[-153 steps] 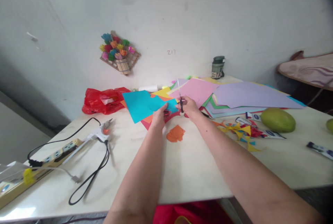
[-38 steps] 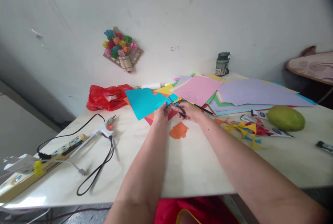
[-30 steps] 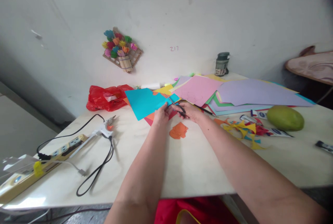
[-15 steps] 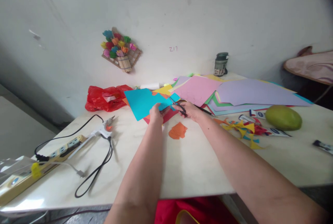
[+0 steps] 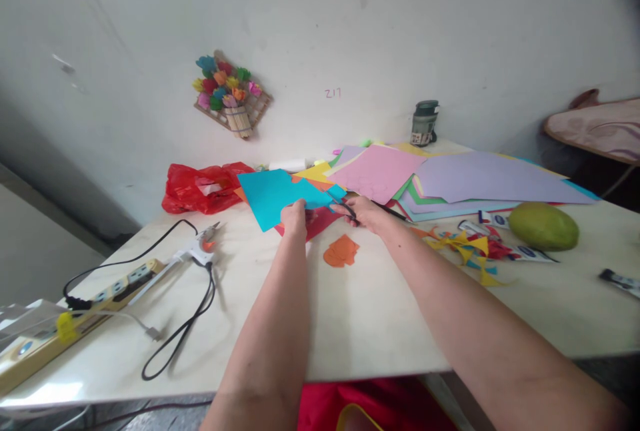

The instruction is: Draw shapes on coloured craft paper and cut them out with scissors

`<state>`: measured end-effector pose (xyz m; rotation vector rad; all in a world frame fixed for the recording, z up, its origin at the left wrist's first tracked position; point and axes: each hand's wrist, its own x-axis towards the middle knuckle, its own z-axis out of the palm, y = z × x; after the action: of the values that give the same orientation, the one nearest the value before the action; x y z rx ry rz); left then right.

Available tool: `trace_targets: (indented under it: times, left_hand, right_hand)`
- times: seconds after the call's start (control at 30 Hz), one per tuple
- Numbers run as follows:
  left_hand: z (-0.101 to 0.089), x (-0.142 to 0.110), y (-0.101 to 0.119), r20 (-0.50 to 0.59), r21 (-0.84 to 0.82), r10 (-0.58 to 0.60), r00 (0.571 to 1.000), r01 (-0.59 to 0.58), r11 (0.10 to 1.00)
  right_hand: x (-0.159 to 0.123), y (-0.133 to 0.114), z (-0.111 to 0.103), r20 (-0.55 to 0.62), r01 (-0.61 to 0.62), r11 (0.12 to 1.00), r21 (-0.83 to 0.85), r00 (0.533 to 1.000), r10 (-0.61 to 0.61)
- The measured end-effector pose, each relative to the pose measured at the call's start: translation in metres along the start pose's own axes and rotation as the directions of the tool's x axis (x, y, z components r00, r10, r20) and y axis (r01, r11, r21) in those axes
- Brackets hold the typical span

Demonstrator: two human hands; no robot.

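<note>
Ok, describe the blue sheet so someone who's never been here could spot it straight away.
On the white table, look between the red plastic bag and the pink sheet. The blue sheet is there, gripped by the left hand, with scissors at its right-hand end. Its bright turquoise stands out from the orange, yellow and red paper around it.

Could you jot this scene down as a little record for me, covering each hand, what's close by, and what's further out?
Left hand: grips blue paper by its near edge
Right hand: holds scissors, blades at the blue paper's right end
Close by: orange cut-outs on the table
Left side: glue gun, red plastic bag
Right side: paper scraps, green fruit
Back: lidded tumbler near the wall
</note>
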<state>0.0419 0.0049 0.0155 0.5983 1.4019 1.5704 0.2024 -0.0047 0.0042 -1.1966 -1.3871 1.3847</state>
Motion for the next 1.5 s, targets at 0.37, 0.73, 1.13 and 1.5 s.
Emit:
trace_targets:
  times: [0.37, 0.73, 1.13, 1.5]
  left_hand:
    - [-0.005, 0.011, -0.005, -0.003, 0.186, 0.123, 0.992, -0.12, 0.975]
    - [0.004, 0.004, -0.006, 0.11, -0.34, 0.1, 0.989, -0.057, 0.939]
    - [0.002, 0.002, -0.012, 0.276, -0.297, 0.109, 0.955, -0.023, 0.955]
    - [0.0, 0.004, -0.012, 0.339, -0.242, 0.093, 0.936, -0.009, 0.97]
  right_hand:
    - [-0.009, -0.011, -0.002, 0.002, -0.106, 0.994, -0.019, 0.994, 0.107]
    - [-0.014, -0.011, -0.008, 0.145, -0.032, 0.999, 0.043, 0.989, 0.025]
    - [-0.015, -0.011, -0.008, 0.212, 0.029, 0.998, -0.057, 0.977, -0.016]
    - [-0.009, -0.005, -0.008, 0.188, 0.03, 0.993, -0.112, 0.982, -0.008]
